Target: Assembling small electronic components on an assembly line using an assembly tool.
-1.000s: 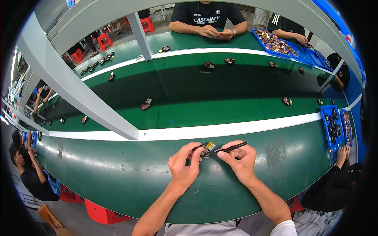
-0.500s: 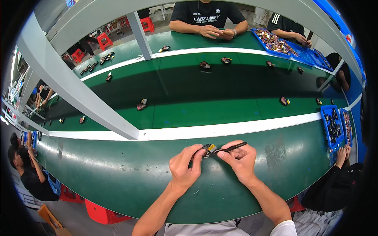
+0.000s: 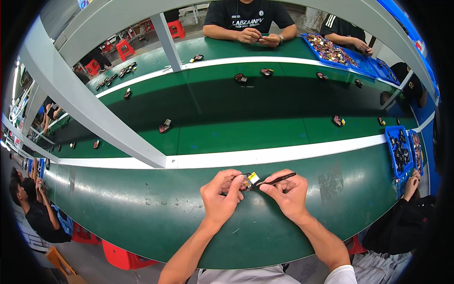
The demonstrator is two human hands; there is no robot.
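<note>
Over the near green bench, my left hand (image 3: 220, 196) is closed on a small black electronic assembly (image 3: 246, 184). A yellow and white patch stands out on its upper side; my fingers hide part of its body. Black tweezers (image 3: 282, 178) lie slantwise in my right hand (image 3: 287, 194), pinched between thumb and fingers. Their tips reach the right side of the assembly, though whether they grip any part of it is too small to tell.
A white rail (image 3: 265, 152) separates the bench from a green conveyor belt (image 3: 255, 135) carrying several similar assemblies. At the right stands a blue tray (image 3: 400, 149) of black parts, near another person's hands. A grey post (image 3: 94, 104) slants across the left. People sit opposite and at both sides.
The assembly has turned in my left fingers, so its yellow and white patch shows more. The tweezers have shifted slightly. Pieces on the belt have moved a little to the left.
</note>
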